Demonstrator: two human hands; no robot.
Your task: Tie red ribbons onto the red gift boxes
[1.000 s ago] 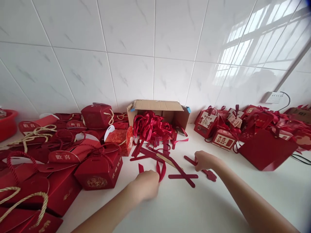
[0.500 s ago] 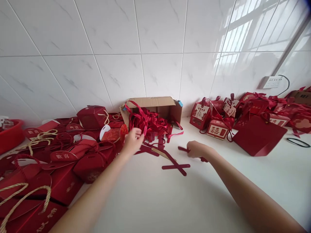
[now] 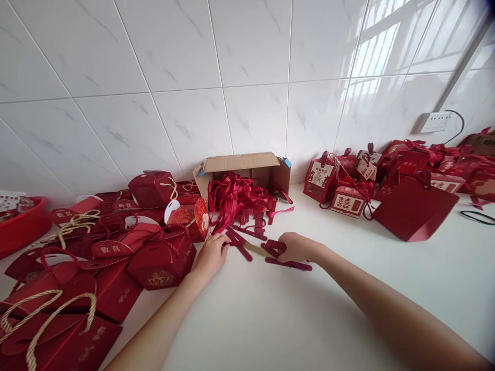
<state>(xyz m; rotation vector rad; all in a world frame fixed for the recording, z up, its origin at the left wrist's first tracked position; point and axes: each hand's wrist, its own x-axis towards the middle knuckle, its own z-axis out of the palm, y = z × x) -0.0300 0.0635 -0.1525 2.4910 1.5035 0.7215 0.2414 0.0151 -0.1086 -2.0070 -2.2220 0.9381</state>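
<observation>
My left hand [image 3: 212, 253] is low at the table in front of the ribbon pile, its fingers closed on the end of a dark red strip [image 3: 235, 236]. To its right, my right hand [image 3: 294, 247] is closed around dark red strips [image 3: 273, 246] that poke out beyond the fingers. Beneath them lie another red strip [image 3: 296, 265] and a tan strip [image 3: 257, 249]. Behind the hands, a tangle of red ribbons [image 3: 235, 198] spills from a cardboard box [image 3: 242, 162] lying on its side.
Red gift boxes with rope handles [image 3: 162, 257] crowd the left, near a red basin [image 3: 38, 219]. At the right stand small red boxes [image 3: 348, 201], a large red bag [image 3: 415, 208] and a black loop [image 3: 477, 217]. A socket [image 3: 435, 122] is on the tiled wall.
My left hand has come down from the ribbons to the table, letting the raised ribbon drop. My right hand has moved left onto the crossed strips, which have shifted.
</observation>
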